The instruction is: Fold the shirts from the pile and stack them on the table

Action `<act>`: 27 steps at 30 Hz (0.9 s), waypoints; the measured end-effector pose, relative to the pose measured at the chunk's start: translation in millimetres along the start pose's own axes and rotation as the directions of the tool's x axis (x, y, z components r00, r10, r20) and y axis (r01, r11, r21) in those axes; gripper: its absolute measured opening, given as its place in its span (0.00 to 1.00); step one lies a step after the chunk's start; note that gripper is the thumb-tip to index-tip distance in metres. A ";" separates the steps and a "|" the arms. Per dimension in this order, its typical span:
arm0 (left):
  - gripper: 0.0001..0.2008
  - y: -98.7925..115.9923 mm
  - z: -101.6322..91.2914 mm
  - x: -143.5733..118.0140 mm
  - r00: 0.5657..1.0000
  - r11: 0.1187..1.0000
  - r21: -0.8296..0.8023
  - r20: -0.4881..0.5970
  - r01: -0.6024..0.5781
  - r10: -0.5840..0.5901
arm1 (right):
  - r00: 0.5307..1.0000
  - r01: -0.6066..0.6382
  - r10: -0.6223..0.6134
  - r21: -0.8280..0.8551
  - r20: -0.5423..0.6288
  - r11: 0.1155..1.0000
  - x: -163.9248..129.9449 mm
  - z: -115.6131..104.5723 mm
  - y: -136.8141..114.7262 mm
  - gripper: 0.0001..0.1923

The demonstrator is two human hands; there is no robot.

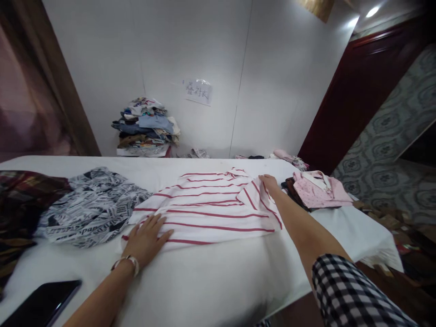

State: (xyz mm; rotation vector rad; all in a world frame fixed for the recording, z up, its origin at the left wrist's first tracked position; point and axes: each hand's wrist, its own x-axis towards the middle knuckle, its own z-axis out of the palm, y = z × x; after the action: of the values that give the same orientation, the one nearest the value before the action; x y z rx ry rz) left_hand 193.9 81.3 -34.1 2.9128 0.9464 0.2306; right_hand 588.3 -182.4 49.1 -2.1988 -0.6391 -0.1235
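A white shirt with red stripes (204,211) lies spread sideways on the white-covered table, its collar end towards the right. My left hand (146,238) rests flat on the lower left part of the shirt, fingers spread. At the right end, my right hand (269,182) has its fingers closed on the shirt's edge near the collar. The cloth beside that hand is turned over into a pointed flap. My right fingertips are partly hidden by the hand itself.
Left of the shirt lie a crumpled black-and-white printed garment (98,209) and a dark plaid one (27,195). A phone (42,303) is at the front left. Folded pink clothing (320,190) sits on the right, and a clothes pile (148,125) stands against the wall.
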 end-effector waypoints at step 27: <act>0.26 161.0 -66.3 24.3 0.948 0.919 -0.240 -0.141 -0.314 0.287 | 0.660 0.624 -0.408 -0.157 0.631 0.766 -197.2 25.4 -4.8 0.29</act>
State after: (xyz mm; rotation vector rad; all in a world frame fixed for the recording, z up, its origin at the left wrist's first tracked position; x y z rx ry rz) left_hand 295.6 -33.1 52.4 2.8047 0.4287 0.4869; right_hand 412.0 -240.6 -22.4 -2.3293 -1.7293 0.1389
